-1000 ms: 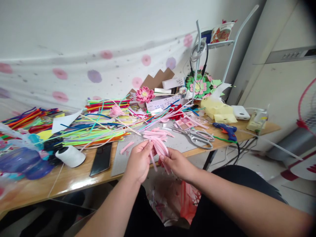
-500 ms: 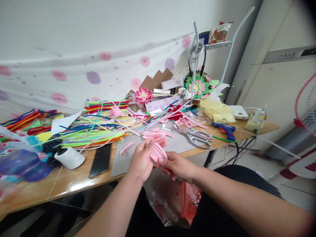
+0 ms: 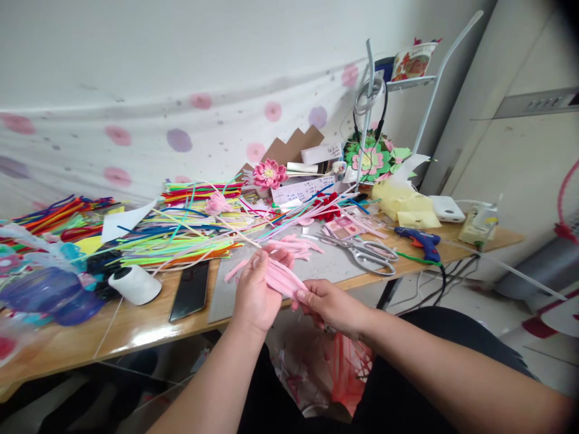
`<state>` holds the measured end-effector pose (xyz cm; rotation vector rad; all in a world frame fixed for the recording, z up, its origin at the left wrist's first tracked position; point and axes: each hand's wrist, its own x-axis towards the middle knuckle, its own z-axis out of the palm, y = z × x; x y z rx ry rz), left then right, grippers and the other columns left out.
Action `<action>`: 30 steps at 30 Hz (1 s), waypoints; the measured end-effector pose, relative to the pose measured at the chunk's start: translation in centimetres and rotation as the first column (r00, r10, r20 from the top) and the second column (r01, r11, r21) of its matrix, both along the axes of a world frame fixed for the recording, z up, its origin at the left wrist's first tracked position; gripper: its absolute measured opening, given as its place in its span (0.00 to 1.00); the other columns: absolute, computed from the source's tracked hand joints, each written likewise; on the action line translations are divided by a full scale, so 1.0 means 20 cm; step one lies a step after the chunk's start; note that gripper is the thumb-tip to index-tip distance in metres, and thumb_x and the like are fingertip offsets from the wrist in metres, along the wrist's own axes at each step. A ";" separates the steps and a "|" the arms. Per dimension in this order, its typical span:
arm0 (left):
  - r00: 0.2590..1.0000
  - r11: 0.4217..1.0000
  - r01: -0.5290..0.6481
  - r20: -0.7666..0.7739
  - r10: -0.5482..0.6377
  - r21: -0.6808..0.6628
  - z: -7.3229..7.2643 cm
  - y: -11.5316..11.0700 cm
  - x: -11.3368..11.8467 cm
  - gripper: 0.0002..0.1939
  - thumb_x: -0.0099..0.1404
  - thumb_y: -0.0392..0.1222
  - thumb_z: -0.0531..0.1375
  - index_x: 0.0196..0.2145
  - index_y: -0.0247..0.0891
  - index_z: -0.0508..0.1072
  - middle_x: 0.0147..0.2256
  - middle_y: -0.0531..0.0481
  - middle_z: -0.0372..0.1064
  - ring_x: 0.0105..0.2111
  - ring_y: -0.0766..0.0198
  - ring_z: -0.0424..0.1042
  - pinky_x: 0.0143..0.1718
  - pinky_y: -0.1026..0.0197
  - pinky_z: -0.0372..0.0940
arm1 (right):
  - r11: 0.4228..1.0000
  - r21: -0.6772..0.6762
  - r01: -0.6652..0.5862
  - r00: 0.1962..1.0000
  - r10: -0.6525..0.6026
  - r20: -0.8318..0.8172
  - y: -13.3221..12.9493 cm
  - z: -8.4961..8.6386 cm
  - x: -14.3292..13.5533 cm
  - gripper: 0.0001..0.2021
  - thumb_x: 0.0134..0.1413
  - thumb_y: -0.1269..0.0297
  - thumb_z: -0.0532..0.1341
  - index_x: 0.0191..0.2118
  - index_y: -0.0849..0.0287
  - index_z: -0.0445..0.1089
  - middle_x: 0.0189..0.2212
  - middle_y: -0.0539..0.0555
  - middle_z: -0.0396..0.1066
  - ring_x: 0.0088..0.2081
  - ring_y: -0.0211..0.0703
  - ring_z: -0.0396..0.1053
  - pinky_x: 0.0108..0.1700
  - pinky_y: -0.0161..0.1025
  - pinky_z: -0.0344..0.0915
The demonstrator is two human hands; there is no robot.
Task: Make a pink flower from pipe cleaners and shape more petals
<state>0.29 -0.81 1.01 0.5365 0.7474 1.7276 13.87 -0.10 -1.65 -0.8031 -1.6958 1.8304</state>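
Note:
A flat bundle of pale pink fuzzy strips [image 3: 283, 277] stretches between my two hands at the table's front edge. My left hand [image 3: 259, 292] is closed on its left end, with the thumb on top. The fingers and thumb of my right hand [image 3: 323, 301] pinch the right end. Just behind them, more short pink pieces [image 3: 298, 246] lie on the grey mat [image 3: 221, 295]. Large scissors [image 3: 368, 253] rest at the mat's right side.
Many coloured fuzzy stems [image 3: 181, 250] cover the table's left and middle. A black phone [image 3: 190, 292], a white thread cone [image 3: 136, 285] and a blue purple plastic container [image 3: 54, 298] are at the left. A blue glue gun [image 3: 418, 240] lies right, below yellow paper [image 3: 407, 208].
The pink bundle looks straighter and more stretched out between my hands. My left hand has shifted slightly left, while the table scene has moved a little to the right in view.

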 end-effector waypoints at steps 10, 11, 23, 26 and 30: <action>0.960 0.968 0.227 -0.141 -0.240 -0.103 -0.14 -0.10 0.13 0.13 0.59 0.47 0.58 0.28 0.33 0.73 0.38 0.40 0.74 0.39 0.57 0.72 0.37 0.59 0.64 | 1.000 0.025 0.019 0.998 -0.017 -0.057 0.00 -0.05 -0.04 0.24 0.49 0.40 0.53 0.27 0.60 0.58 0.17 0.42 0.51 0.14 0.27 0.50 0.16 0.29 0.50; 0.952 0.964 0.243 -0.163 -0.258 -0.107 -0.14 -0.09 0.12 0.12 0.58 0.46 0.59 0.29 0.33 0.73 0.38 0.40 0.74 0.38 0.57 0.72 0.36 0.60 0.64 | 0.999 0.033 0.015 0.999 -0.013 -0.050 0.00 -0.05 -0.04 0.23 0.50 0.41 0.52 0.27 0.60 0.59 0.17 0.42 0.51 0.15 0.27 0.49 0.16 0.29 0.50; 0.204 0.918 0.260 -0.912 -0.356 -0.300 0.11 -0.01 -0.27 0.09 0.55 0.45 0.61 0.26 0.37 0.77 0.25 0.48 0.73 0.25 0.61 0.71 0.27 0.65 0.62 | 0.924 0.252 -0.287 0.890 0.160 0.428 0.13 0.14 0.16 0.15 0.58 0.59 0.51 0.29 0.64 0.67 0.18 0.45 0.53 0.19 0.29 0.50 0.20 0.28 0.48; 0.217 0.901 0.258 -0.888 -0.406 -0.349 0.11 -0.03 -0.24 0.11 0.55 0.45 0.60 0.20 0.37 0.74 0.18 0.49 0.71 0.19 0.62 0.70 0.23 0.65 0.61 | 0.910 0.274 -0.311 0.893 0.181 0.412 0.15 0.15 0.19 0.15 0.58 0.60 0.51 0.30 0.64 0.68 0.19 0.45 0.53 0.19 0.29 0.49 0.21 0.28 0.48; 0.284 0.880 0.245 -0.838 -0.466 -0.406 0.09 -0.05 -0.24 0.15 0.54 0.47 0.61 0.16 0.36 0.68 0.13 0.51 0.66 0.12 0.68 0.63 0.16 0.69 0.53 | 0.879 0.329 -0.346 0.898 0.208 0.387 0.18 0.16 0.23 0.17 0.58 0.58 0.50 0.30 0.64 0.69 0.20 0.46 0.56 0.21 0.30 0.52 0.22 0.28 0.50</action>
